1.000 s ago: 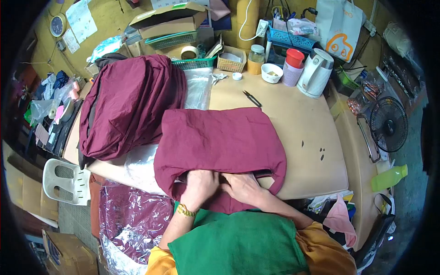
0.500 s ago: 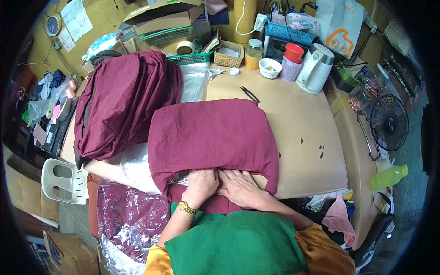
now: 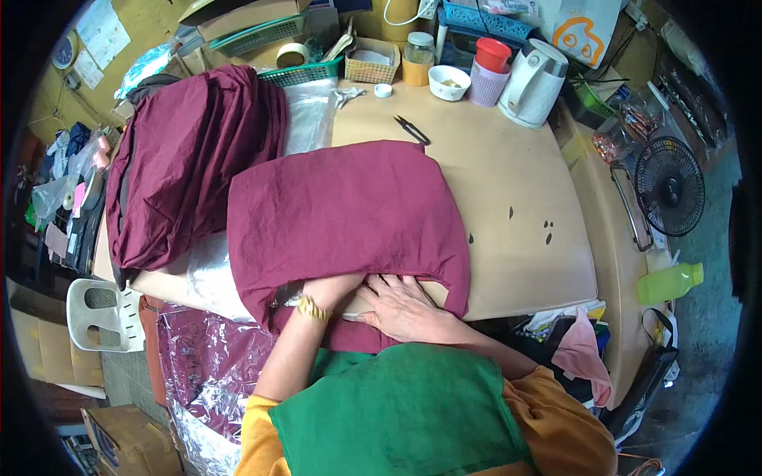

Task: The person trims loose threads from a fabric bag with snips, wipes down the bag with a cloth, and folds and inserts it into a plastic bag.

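Observation:
A maroon fabric piece (image 3: 341,214) lies on the table in front of me, its near edge forming an opening. My left hand (image 3: 333,287), with a gold watch (image 3: 314,309) at the wrist, reaches under that edge; its fingers are hidden inside. Beside it, my right hand (image 3: 401,309) lies flat with fingers extended, the fingertips at the fabric's edge. Below both hands, a lower fold of the same maroon cloth hangs over the table's near edge. Some clear plastic shows by the left wrist.
A stack of maroon fabric items (image 3: 190,166) stands on the left of the table (image 3: 516,182). Black thread snips (image 3: 413,129) lie beyond the cloth. A white kettle (image 3: 533,83), bowl (image 3: 449,82) and baskets line the back. Plastic-wrapped maroon goods (image 3: 210,357) are lower left.
My left hand has slid deeper under the maroon fabric, hiding its fingers and knuckles. The right hand stays flat at the opening. The whole view has shifted slightly.

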